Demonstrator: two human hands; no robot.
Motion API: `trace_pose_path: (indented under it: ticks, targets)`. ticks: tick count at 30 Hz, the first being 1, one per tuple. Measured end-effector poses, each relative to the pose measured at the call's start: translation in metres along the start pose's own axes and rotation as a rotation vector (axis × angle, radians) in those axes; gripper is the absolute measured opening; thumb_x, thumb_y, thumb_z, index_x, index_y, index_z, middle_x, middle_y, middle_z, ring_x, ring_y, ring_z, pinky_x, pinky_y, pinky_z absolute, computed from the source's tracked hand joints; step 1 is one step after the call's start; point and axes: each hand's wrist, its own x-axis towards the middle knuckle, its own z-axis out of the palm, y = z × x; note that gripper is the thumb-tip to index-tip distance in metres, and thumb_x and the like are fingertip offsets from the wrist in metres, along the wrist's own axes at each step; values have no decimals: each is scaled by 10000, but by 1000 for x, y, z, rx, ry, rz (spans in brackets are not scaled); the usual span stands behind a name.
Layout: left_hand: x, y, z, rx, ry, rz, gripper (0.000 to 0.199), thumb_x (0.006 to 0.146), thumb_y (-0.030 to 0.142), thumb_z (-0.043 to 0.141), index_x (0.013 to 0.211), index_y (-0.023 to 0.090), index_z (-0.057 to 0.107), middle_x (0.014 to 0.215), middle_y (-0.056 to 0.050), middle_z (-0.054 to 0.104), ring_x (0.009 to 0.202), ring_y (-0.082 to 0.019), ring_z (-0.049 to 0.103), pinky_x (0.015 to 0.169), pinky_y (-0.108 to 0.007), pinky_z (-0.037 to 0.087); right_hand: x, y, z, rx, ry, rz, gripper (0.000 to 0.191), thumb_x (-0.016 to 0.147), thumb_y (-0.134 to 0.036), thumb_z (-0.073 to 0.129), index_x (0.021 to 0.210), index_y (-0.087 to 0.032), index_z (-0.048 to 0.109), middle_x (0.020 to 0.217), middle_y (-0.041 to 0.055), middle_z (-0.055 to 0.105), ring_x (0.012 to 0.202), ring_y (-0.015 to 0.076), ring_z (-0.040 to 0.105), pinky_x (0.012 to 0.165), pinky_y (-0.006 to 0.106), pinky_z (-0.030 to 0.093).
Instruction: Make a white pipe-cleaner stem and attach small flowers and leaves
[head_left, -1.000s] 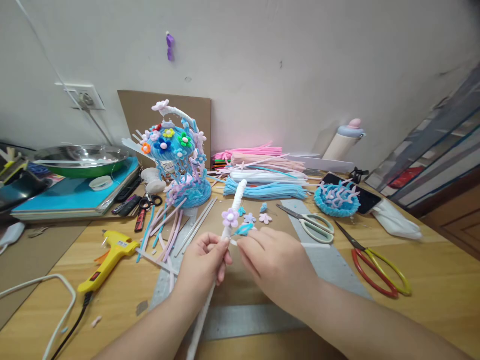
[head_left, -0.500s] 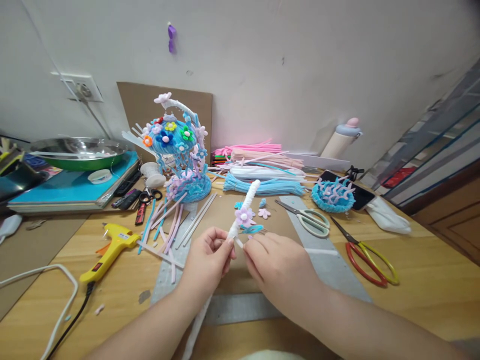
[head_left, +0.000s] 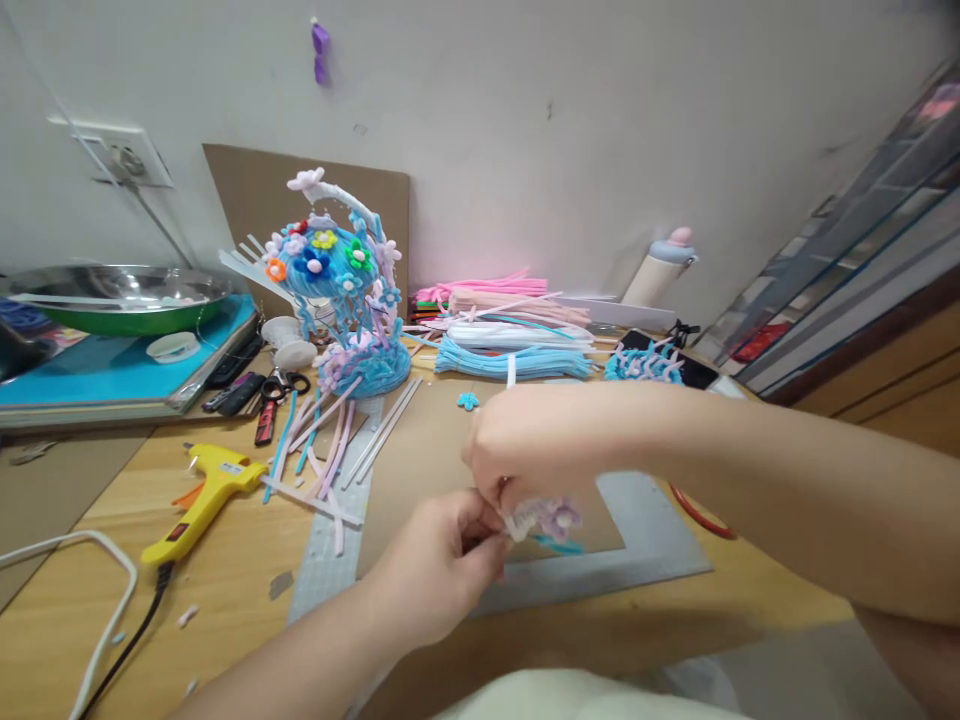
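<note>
My left hand [head_left: 450,560] is closed around the end of a white fuzzy stem [head_left: 520,522] at the centre. Turned to point right, the stem carries a blurred lilac flower [head_left: 561,519] and a light blue piece [head_left: 559,546] below it. Fingers bent downward, my right hand [head_left: 517,435] touches my left fingertips and pinches a white strip [head_left: 511,371], whose end sticks up above the knuckles. A small blue flower [head_left: 468,401] lies on the cardboard [head_left: 420,440] just beyond my hands.
A flower-covered blue craft [head_left: 337,270] stands behind, left of pipe cleaner bundles [head_left: 517,358]. A yellow glue gun [head_left: 210,500] with its cord, loose strips [head_left: 300,440] and small scissors [head_left: 279,385] lie left. At right are a blue basket-like piece [head_left: 645,362] and a bottle [head_left: 660,272].
The white stem has swung from upright to pointing right and lower. My right hand has moved up and over it, its forearm now covering the large scissors. The view has shifted slightly.
</note>
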Motion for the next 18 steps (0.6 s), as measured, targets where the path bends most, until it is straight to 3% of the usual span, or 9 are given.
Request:
trace_pose_path:
  ticks: [2,3,7,9,12,16,18]
  targets:
    - [-3,2,0,-8,-43,-34,72,744,213,532,683,186,559,546,11,596,403,-85,452,388,-180,347,9,12,-6,155,-405,-80,234,400,-33,730,407,-239,620,383,-125,538,364,47,416,397,194,242]
    - [-5,4,-1,-15,-66,-52,79,749,235,544,689,184,553,550,9,593,411,-84,455,389,-177,350,12,18,-7,238,-524,-95,214,418,-41,725,465,-239,658,424,-119,577,384,50,448,402,185,255]
    - [-9,10,-4,-105,-136,-88,129,754,289,579,713,176,532,562,1,594,401,-70,441,380,-172,361,11,42,-5,423,-640,-70,87,552,-163,717,635,-191,720,537,-62,651,477,71,527,466,162,344]
    - [-8,13,-8,-187,-121,-78,176,745,326,602,713,177,513,544,-5,612,357,-60,426,361,-173,359,5,53,0,508,-651,-59,121,643,-235,672,720,-159,727,623,-18,678,545,97,562,522,178,394]
    - [-4,16,-16,-324,-61,-35,237,719,368,640,708,175,502,512,-16,634,309,-58,430,327,-160,326,-8,65,13,697,-538,-14,204,689,-302,635,769,-136,722,692,26,684,598,141,592,567,232,439]
    - [3,18,-24,-445,42,21,284,679,378,682,680,167,491,504,-16,641,285,-55,437,302,-144,279,-28,64,41,666,-86,-15,193,762,-298,576,720,-161,705,696,14,660,678,152,596,622,262,444]
    - [7,18,-26,-477,106,42,289,672,375,686,683,164,488,507,-6,636,285,-50,434,305,-142,271,-37,57,54,588,65,-30,200,819,-275,525,757,-188,695,718,5,656,723,153,591,659,266,439]
